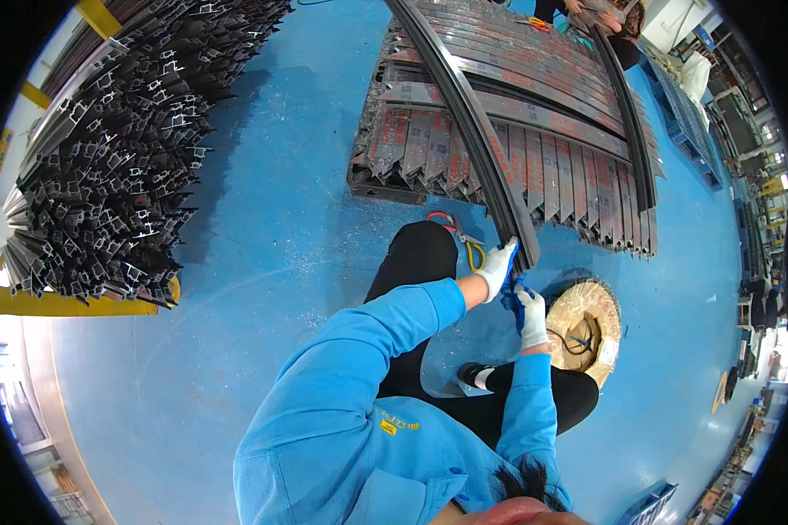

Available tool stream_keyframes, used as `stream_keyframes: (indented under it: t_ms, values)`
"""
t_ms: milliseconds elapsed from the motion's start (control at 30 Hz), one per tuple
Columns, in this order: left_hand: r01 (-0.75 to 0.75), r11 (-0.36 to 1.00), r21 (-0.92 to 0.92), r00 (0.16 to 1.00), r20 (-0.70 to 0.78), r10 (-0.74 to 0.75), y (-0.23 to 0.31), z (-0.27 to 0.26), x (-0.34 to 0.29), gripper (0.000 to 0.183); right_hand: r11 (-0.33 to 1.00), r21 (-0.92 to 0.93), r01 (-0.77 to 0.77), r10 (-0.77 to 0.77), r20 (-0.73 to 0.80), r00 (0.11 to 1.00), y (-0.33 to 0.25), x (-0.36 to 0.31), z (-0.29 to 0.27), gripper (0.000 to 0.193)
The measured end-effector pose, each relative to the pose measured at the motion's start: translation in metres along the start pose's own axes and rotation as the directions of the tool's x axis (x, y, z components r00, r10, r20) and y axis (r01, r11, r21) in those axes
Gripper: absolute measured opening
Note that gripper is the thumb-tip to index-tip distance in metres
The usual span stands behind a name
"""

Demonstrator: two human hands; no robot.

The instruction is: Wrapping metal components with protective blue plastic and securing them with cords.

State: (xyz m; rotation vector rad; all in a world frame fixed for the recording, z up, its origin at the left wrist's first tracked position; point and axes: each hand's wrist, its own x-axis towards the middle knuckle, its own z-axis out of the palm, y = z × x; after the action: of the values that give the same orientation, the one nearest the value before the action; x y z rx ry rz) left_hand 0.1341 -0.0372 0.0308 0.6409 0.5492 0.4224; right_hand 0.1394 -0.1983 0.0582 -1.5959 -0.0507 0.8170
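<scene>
A long dark metal profile [469, 114] slants from the far edge toward me, resting across a stack of shorter profiles [508, 140] with mitred ends. My left hand [499, 268], in a white glove with a blue palm, is closed around its near end. Just below that end is my right hand [531, 317], gloved the same way. Its fingers are bent together at the tip of the profile, and what they pinch is hidden. On the floor beside my left hand lies a cutting tool with yellow handles [475, 254]. A red-handled tool [442, 220] is close to it.
A big tan roll [606, 325] lies right of my hands, a dark tool in its core. Bundled profiles [118, 166] fill a yellow rack at left. Another long profile [626, 114] crosses the stack's right side. A person [608, 19] works at the far end, near orange-handled scissors [538, 24].
</scene>
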Motion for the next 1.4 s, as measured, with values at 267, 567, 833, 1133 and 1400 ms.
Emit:
stream_keyframes:
  t_ms: [267,567,833,1133,1400]
  values:
    - [-0.012,1.000,-0.006,1.000,-0.006,0.012,-0.001,-0.002,-0.003,0.025,0.999,0.006,-0.035,0.035,0.034,0.999,-0.007,-0.006,0.000,0.019]
    - [-0.010,1.000,0.008,1.000,-0.011,0.010,-0.004,0.001,-0.008,0.025,0.998,0.063,0.007,-0.005,-0.025,1.000,-0.006,-0.001,0.011,0.017]
    - [0.002,1.000,0.014,1.000,-0.023,-0.002,-0.004,-0.002,-0.006,0.025,0.994,0.105,0.034,-0.025,-0.084,0.996,-0.004,0.004,0.013,0.016]
    - [0.085,0.995,0.048,0.996,-0.037,-0.083,-0.006,-0.003,-0.012,0.025,0.992,-0.125,0.014,-0.040,-0.202,0.978,0.019,0.014,-0.008,0.022]
    - [0.319,0.945,0.070,0.945,-0.099,-0.312,0.002,-0.012,-0.006,0.025,0.651,-0.702,0.289,-0.680,-0.372,0.632,0.000,-0.049,0.017,0.015]
